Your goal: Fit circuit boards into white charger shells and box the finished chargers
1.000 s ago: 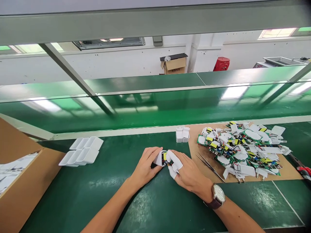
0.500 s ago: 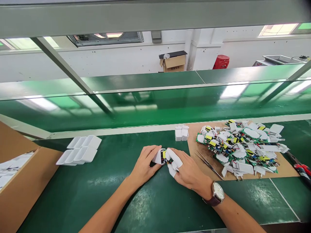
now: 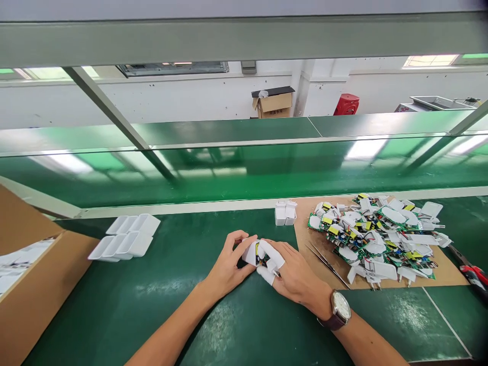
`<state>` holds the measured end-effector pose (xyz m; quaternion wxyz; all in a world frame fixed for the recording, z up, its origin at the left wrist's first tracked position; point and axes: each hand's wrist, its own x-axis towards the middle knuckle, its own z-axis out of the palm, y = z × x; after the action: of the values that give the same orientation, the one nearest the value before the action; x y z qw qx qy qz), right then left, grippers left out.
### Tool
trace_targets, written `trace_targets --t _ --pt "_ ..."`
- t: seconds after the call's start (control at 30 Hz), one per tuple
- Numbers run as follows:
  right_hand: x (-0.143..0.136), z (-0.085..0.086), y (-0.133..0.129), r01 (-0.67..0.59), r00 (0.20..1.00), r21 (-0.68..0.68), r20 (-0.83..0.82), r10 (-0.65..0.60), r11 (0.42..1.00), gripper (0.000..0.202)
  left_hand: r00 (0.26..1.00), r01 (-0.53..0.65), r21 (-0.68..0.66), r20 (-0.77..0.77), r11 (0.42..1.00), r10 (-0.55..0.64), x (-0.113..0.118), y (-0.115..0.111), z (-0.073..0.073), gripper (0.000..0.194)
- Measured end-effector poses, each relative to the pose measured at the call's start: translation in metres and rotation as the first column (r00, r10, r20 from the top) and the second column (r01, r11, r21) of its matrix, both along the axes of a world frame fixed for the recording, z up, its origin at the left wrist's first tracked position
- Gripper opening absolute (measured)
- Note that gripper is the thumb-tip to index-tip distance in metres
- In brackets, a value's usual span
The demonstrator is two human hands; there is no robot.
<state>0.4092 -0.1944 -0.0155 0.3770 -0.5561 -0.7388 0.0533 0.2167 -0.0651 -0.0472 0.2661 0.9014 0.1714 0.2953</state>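
Between my hands, just above the green bench, is a white plastic housing [image 3: 250, 253] with a circuit board [image 3: 261, 256] bearing a yellow part at its mouth. My left hand [image 3: 229, 263] grips the housing from the left, thumb and fingers bent round it. White covers, apparently finger cots, sit on the thumb and forefinger of my right hand [image 3: 292, 269], which closes on the circuit board from the right. The fingers partly hide both parts, so how far the board sits inside the housing is unclear.
Right of my hands, a brown board [image 3: 301, 229] carries a heap of circuit boards [image 3: 375, 239] with white plug parts. Tweezers [image 3: 327, 264] lie at its left, pliers [image 3: 473, 272] far right. White housings [image 3: 122, 238] and a cardboard box [image 3: 57, 274] are left; more small white housings [image 3: 285, 212] stand behind.
The housing and board have tilted and come closer together. My left fingers have shifted on the housing, with the forefinger more arched. The view has tipped slightly upward.
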Motion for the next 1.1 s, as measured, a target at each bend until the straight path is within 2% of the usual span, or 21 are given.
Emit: trace_targets --t 0.1,0.2,0.37,0.5,0.6,0.73,0.87,1.0,1.1 --pt "0.004 0.007 0.000 -0.011 0.992 -0.019 -0.125 0.008 1.000 0.043 0.992 0.100 -0.144 -0.067 0.985 -0.111 -0.002 0.000 -0.002 0.061" --pt "0.010 0.005 0.002 -0.007 0.976 0.004 -0.219 0.007 1.000 0.039 0.975 0.159 -0.221 -0.117 0.962 -0.188 -0.004 0.004 -0.001 0.059" --pt "0.012 -0.012 0.007 -0.009 0.988 -0.016 -0.156 0.006 1.000 0.049 0.975 0.161 -0.252 -0.108 0.954 -0.193 -0.007 0.007 0.006 0.036" --pt "0.010 -0.022 0.011 -0.015 0.996 0.003 -0.086 0.015 1.000 0.049 0.985 0.106 -0.384 -0.089 0.917 -0.151 -0.006 0.007 0.008 0.032" --pt "0.011 -0.024 0.013 -0.043 0.999 0.035 -0.017 0.043 0.998 0.048 0.993 0.056 -0.510 -0.059 0.858 -0.100 -0.006 0.007 0.007 0.042" --pt "0.009 -0.021 0.013 -0.018 1.000 0.074 -0.016 0.019 0.997 0.045 0.996 0.091 -0.575 0.035 0.813 -0.087 -0.006 0.004 0.005 0.063" --pt "0.005 -0.018 0.014 -0.004 0.998 0.091 -0.055 0.009 0.996 0.041 0.992 0.108 -0.584 0.122 0.805 -0.045 -0.004 -0.002 0.005 0.086" --pt "0.003 -0.021 0.017 -0.055 0.998 0.057 -0.002 0.056 0.997 0.037 0.990 0.077 -0.561 0.140 0.824 0.002 -0.001 -0.005 0.007 0.086" --pt "0.003 -0.020 0.016 -0.039 0.999 0.104 -0.006 0.040 0.994 0.035 0.988 0.081 -0.527 0.156 0.846 0.003 -0.001 -0.005 0.006 0.086"
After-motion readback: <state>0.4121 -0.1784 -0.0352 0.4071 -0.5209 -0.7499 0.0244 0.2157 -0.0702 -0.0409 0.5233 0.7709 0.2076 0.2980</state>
